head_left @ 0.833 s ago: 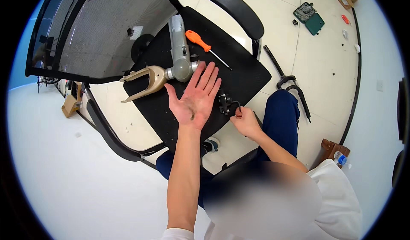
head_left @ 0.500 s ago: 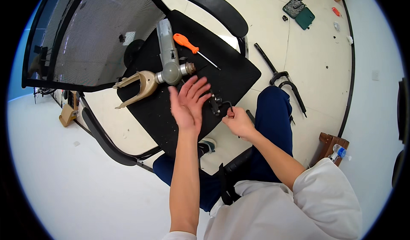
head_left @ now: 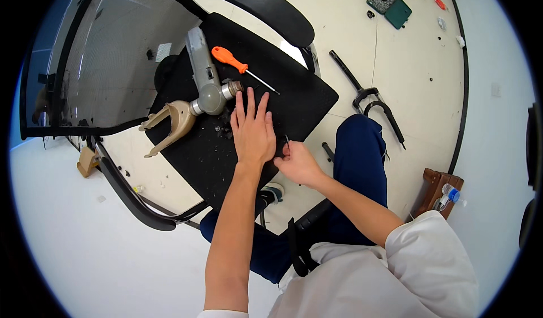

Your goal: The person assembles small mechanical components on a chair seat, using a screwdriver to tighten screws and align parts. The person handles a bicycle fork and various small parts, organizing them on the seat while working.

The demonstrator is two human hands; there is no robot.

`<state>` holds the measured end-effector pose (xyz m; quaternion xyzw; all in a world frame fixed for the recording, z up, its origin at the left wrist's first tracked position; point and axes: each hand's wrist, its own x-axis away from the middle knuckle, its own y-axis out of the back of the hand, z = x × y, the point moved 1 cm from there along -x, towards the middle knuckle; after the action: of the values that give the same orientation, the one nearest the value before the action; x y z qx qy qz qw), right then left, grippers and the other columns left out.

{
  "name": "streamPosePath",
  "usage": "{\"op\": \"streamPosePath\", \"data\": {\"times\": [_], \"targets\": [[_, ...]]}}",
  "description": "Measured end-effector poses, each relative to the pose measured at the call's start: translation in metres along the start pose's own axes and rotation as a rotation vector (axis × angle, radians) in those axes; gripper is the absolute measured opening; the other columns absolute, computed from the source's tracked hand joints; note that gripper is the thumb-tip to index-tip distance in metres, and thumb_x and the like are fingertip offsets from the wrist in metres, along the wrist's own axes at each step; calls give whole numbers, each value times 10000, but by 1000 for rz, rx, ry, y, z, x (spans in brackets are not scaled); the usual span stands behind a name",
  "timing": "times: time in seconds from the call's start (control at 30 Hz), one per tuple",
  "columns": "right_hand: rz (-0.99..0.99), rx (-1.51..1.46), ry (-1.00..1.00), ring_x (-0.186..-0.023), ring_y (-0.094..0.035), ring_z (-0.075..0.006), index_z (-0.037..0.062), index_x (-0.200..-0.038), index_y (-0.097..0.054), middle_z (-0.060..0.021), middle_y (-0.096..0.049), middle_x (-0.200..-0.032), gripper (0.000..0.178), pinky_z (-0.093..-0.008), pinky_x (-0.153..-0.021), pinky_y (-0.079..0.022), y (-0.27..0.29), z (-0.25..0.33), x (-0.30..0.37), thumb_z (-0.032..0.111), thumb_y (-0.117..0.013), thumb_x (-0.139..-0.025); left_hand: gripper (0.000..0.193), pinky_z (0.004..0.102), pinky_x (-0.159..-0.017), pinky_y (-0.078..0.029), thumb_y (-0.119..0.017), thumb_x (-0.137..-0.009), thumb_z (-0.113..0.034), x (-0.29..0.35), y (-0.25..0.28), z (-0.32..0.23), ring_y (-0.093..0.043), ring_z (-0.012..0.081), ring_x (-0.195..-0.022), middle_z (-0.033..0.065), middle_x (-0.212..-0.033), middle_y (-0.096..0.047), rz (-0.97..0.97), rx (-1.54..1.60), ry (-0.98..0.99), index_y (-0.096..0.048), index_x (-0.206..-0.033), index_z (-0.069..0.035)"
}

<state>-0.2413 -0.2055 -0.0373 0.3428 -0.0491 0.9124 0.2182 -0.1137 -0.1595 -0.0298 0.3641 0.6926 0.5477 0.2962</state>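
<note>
My left hand [head_left: 254, 137] lies palm down over the black chair seat [head_left: 305, 94], fingers stretched out and nothing visibly gripped. Whatever lies beneath it is hidden. At the seat's near right edge my right hand [head_left: 298, 164] is closed in a pinch on a thin dark hex key [head_left: 287, 139], of which only a short end shows. Just beyond my left fingertips is a grey metal tube with a round joint [head_left: 210, 98], joined to a beige fork [head_left: 180, 120]. An orange-handled screwdriver [head_left: 230, 59] rests farther back. Small dark pieces [head_left: 224, 130] sit left of my left hand.
The chair's armrests [head_left: 271, 4] and mesh back [head_left: 121, 46] border the seat. On the floor to the right lie a black fork [head_left: 362, 94] and an opened green case [head_left: 397, 13]. A brown box [head_left: 438, 190] with a bottle stands at the right wall.
My left hand has turned from palm up to palm down and come to the seat. The black part near my right hand is now hidden. My right hand has shifted slightly left and down.
</note>
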Motion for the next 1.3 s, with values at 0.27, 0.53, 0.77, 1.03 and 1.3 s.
{"op": "streamPosePath", "data": {"times": [0.27,0.53,0.77,1.03,1.3], "targets": [[-86,-22,127,-559,-498,-128,-20,-738,-461,-84,-503,-604,174,-326,-499,-408,-6,-31,-7,-5,-634,-733,489,480,-1122,-169,-398,-940,-158,1,-13,-1,-191,362,-1445,125,-1549,-300,21,-15,-29,-449,-1425,-124],[-64,69,216,-587,-598,-329,-42,-731,-511,-217,-564,-636,120,-392,-549,-461,2,-32,-19,19,-608,-698,508,484,-1124,-209,-480,-896,-153,2,-9,0,-279,316,-1416,162,-1500,-364,-40,-46,0,-465,-1400,-96],[130,-321,-9,-431,-412,-139,67,-702,-383,-32,-422,-572,246,-319,-386,-325,24,-10,11,44,-614,-782,493,474,-1119,-260,-485,-972,-274,40,25,-23,-351,365,-1365,211,-1478,-376,-178,398,60,-428,-1424,-86],[147,-168,20,-421,-361,-93,90,-718,-385,1,-399,-571,246,-276,-363,-271,17,0,10,86,-608,-822,488,353,-835,-521,-707,-839,-146,80,12,-12,-645,268,-980,186,-1122,-630,-267,945,498,-481,-1259,-41],[58,-293,41,-333,-340,-119,162,-571,-376,8,-347,-443,546,-271,-337,-287,23,27,37,551,-481,-939,396,379,-764,-511,-741,-702,-153,81,-1,-10,-631,255,-825,120,-890,-625,-568,1056,524,-471,-974,-55]]}}
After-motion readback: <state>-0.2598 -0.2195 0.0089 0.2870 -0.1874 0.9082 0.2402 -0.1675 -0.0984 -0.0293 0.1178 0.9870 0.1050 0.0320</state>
